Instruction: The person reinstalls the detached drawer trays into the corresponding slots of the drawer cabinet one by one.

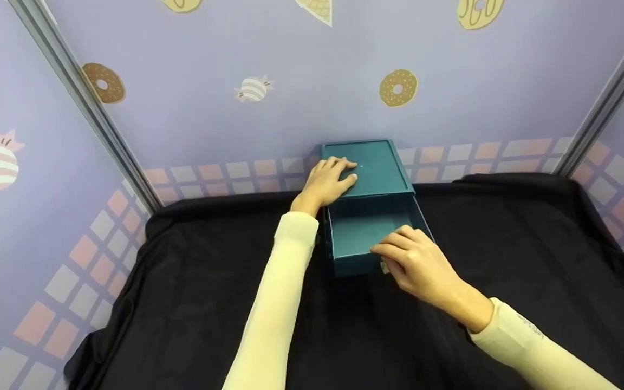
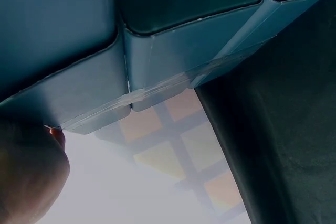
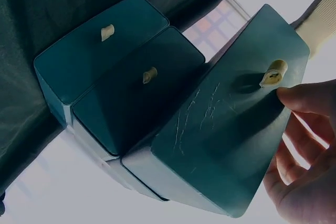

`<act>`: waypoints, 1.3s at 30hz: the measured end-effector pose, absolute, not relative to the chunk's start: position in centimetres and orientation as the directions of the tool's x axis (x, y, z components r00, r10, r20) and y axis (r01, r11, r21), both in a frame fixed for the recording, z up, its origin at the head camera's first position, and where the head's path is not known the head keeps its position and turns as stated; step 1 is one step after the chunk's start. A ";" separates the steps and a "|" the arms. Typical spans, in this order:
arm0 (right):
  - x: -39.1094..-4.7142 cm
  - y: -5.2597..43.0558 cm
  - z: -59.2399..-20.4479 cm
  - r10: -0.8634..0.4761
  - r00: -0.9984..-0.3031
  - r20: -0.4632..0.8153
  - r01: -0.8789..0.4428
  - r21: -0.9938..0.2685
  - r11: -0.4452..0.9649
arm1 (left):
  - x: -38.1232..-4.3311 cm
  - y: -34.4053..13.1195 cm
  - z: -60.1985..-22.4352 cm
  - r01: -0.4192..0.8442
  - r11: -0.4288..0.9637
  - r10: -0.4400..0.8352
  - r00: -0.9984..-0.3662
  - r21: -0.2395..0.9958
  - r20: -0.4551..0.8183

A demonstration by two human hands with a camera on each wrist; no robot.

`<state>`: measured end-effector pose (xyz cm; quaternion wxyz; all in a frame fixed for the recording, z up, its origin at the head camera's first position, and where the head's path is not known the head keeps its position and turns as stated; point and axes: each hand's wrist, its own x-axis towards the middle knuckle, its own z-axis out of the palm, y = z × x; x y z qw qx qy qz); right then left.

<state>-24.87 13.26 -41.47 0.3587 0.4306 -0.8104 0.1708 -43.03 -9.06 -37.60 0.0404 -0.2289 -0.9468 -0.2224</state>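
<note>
With the teal drawer box (image 1: 369, 168) standing at the far edge of the black cloth (image 1: 182, 281), the left hand (image 1: 328, 181) lies flat on its top to steady it while the right hand (image 1: 417, 265) curls over the open top drawer (image 1: 366, 233) by its pull tab (image 3: 274, 73).

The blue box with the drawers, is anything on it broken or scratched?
Yes. The drawer pulled out by the right hand has pale scratches on its front, below the small tab. The other two drawer fronts look smooth. The left hand rests on the box top.
</note>
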 end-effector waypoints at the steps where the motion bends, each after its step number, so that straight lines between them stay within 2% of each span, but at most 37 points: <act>1: -25.0 13.3 -41.5 -0.572 -0.366 0.734 -0.820 0.036 0.571 | -43.0 -9.0 -37.6 0.452 0.795 0.416 -0.891 0.404 0.179; 22: -27.8 12.9 -42.1 -0.495 -0.421 0.760 -0.753 0.011 0.658 | -43.3 -8.6 -37.3 0.443 0.796 0.418 -0.895 0.412 0.155; 27: -27.3 12.7 -42.2 -0.479 -0.408 0.777 -0.746 0.020 0.666 | -43.2 -8.7 -37.3 0.444 0.791 0.419 -0.895 0.421 0.156; 35: -25.3 12.3 -43.1 -0.492 -0.340 0.801 -0.736 0.099 0.670 | -43.1 -9.1 -37.1 0.445 0.787 0.411 -0.895 0.427 0.176; 39: -24.6 12.3 -43.9 -0.517 -0.343 0.784 -0.729 0.125 0.673 | -43.1 -9.1 -37.3 0.453 0.784 0.420 -0.891 0.426 0.174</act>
